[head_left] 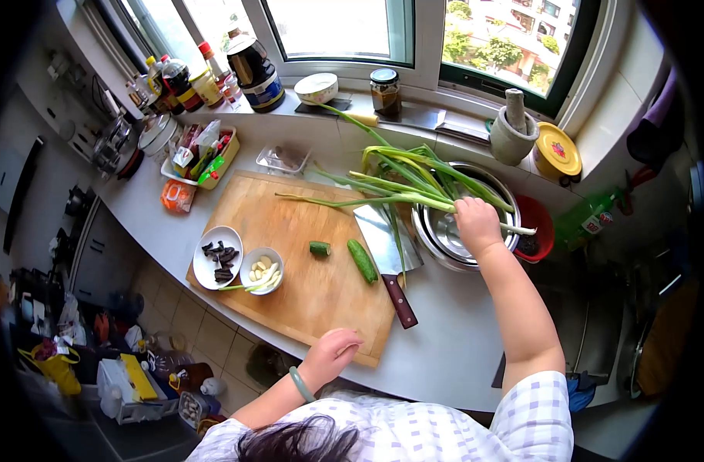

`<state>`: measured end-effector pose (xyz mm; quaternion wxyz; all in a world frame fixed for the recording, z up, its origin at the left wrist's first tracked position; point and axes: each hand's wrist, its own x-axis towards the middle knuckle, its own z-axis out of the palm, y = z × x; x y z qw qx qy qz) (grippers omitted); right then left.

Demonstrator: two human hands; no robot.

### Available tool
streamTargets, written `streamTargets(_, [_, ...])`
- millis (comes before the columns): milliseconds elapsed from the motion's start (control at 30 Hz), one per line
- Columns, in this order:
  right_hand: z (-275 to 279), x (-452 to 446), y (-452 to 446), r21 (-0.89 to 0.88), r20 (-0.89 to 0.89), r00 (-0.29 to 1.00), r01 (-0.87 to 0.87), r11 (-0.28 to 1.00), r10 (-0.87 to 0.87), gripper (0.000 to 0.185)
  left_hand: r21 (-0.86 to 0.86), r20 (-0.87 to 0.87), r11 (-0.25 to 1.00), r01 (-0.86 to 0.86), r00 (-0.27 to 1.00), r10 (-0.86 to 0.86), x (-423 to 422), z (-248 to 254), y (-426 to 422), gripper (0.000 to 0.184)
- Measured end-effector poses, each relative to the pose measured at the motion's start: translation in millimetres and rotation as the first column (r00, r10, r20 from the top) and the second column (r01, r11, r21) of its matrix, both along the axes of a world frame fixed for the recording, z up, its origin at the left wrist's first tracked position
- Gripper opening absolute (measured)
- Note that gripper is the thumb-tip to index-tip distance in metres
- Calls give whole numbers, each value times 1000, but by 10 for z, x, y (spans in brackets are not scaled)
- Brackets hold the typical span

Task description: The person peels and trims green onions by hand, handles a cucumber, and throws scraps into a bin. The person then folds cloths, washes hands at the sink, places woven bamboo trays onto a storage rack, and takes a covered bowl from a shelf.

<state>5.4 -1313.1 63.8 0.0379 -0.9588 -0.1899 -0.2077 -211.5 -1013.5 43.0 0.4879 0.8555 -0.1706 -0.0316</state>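
My right hand [477,224] is closed around the white stalk of a scallion [437,202], over the steel bowls [483,262]. More scallions [433,165] lie across the bowls and reach toward the board. My left hand [333,356] hovers by the near edge of the wooden cutting board [298,223], its fingers curled together with nothing visible in them. On the board are a short cucumber piece [320,248] and a longer cucumber piece [361,261]. A cleaver [387,246] rests at the board's right edge, its handle toward me. A bowl of garlic [264,271] stands at the left.
A plate with dark pieces [219,259] sits beside the garlic. Farther back are a plastic tub [284,159] and a basket of packets [209,158]. Bottles, a jar [386,92] and a stone mortar [514,129] line the sill. A red bowl [537,227] stands at the right.
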Motion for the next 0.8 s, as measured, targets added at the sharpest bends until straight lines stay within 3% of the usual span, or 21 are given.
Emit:
streamTargets(100, [121, -329, -25, 179, -127, 992, 13, 984, 10, 11, -20, -23, 997, -76, 997, 76, 68, -34, -198, 13])
streamTargets(200, [164, -578, -111, 245, -352, 936, 114, 963, -22, 16, -44, 7, 993, -107, 994, 108, 307, 97, -353, 13])
streamTargets(300, [-5, -561, -299, 248, -412, 909, 45, 968, 63, 21, -82, 56, 993, -87, 994, 92, 620, 148, -472, 13])
streamTargets(400, [193, -284, -318, 378, -236, 964, -27, 925, 124, 21, -116, 83, 991, -64, 994, 74, 945, 192, -584, 12])
streamTargets(433, [84, -67, -378, 370, -62, 992, -80, 926, 111, 22, -123, 83, 991, -56, 994, 67, 1039, 199, -610, 12])
streamTargets(467, [103, 113, -397, 339, -18, 998, -56, 939, 66, 24, -127, 81, 991, -47, 995, 57, 1117, 205, -636, 12])
streamTargets(533, [56, 388, -408, 279, -37, 997, 75, 957, -67, 26, -138, 72, 989, -58, 995, 69, 1240, 223, -697, 12])
streamTargets(600, [-74, 552, -404, 176, -247, 944, 265, 948, -219, 27, -126, 85, 991, -54, 994, 64, 1347, 279, -736, 12])
streamTargets(700, [-228, 644, -479, 106, -249, 939, 269, 957, -236, 24, -139, 174, 986, -92, 978, 116, 1542, 232, -712, 11])
streamTargets(800, [-264, 475, -449, 253, -123, 974, 218, 943, -192, 23, -185, 174, 973, -138, 970, 170, 1720, 305, -674, 11])
